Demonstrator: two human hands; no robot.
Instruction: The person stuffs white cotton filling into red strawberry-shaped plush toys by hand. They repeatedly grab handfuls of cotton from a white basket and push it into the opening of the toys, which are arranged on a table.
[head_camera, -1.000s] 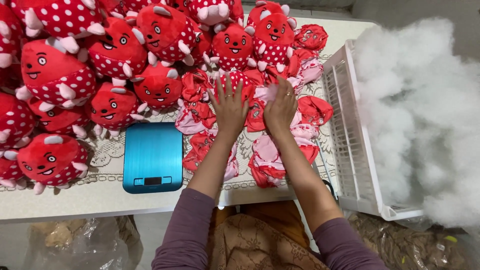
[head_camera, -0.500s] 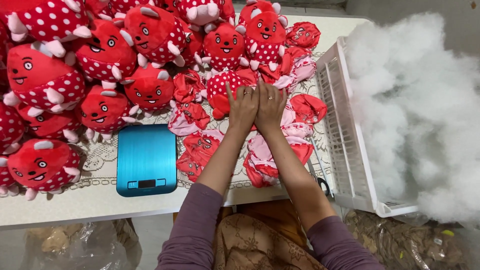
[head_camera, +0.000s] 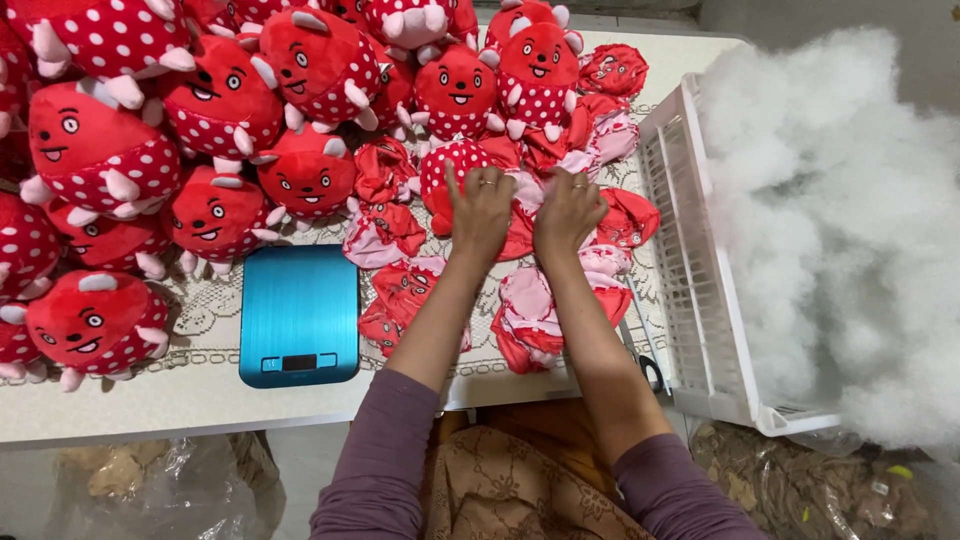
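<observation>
A: From the head camera, where are the hands, taking the blue scale (head_camera: 299, 314) as the mark?

B: Both lie up and to the right of the scale. The left hand (head_camera: 481, 207) rests palm down on the heap of unstuffed red toy skins (head_camera: 520, 300), fingers stretched long and close together, thumb out to the side. There is a ring on one finger.

A: And the other?

B: The right hand (head_camera: 567, 212) sits just beside it, farther from the scale, also palm down on the skins. Its fingers are a little curled and pressed into the fabric near a white-dotted piece (head_camera: 455, 160). Whether it pinches anything, I cannot tell.

A: So the flat skins are where?

B: Directly right of the scale, on the lace-covered table (head_camera: 130, 400), running from the table's near edge up to the hands.

A: What else lies around the scale?

B: Left of it and above it, a crowd of stuffed red plush toys (head_camera: 100, 150) with white spots and smiling faces. Far right of the scale, past the skins, a white slatted crate (head_camera: 700, 300) stands at the table's edge, and beyond that a big mound of white stuffing (head_camera: 840, 220).

A: And below the scale?

B: The person's purple sleeves (head_camera: 380, 470) and a brown patterned lap.
</observation>
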